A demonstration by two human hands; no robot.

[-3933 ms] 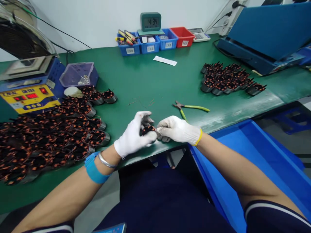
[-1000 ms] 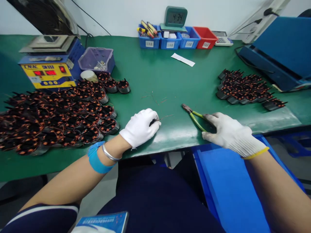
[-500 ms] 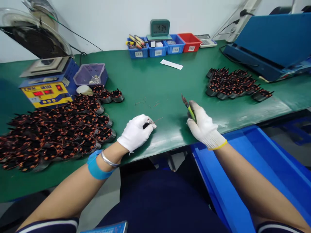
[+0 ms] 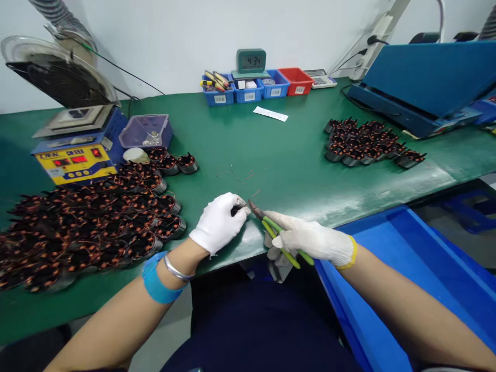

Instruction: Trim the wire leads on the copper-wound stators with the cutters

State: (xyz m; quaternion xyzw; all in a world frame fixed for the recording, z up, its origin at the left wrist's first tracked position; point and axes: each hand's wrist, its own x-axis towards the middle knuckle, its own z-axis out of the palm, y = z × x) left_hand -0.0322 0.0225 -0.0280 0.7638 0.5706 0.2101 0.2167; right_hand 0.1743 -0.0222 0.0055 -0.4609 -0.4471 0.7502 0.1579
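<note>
Both hands wear white knit gloves. My left hand point(image 4: 219, 222) rests at the front edge of the green bench point(image 4: 271, 155), closed around a small black coil point(image 4: 235, 210) wound with copper wire. My right hand point(image 4: 310, 238) grips the green-handled cutters point(image 4: 273, 230), whose jaws point left and almost touch the coil's thin wire lead. A blue strap and a metal bangle circle my left wrist.
A big heap of copper-wound coils point(image 4: 85, 227) fills the bench's left side, a smaller group of coils point(image 4: 368, 142) lies at the right. A yellow and blue machine point(image 4: 77, 155), purple box point(image 4: 146, 130), small bins point(image 4: 256, 88), clock point(image 4: 251, 61) and blue tray point(image 4: 406, 258) surround the work spot.
My right hand picked the cutters up off the bench and brought them left to the coil. My left hand stayed closed on the coil at the bench edge.
</note>
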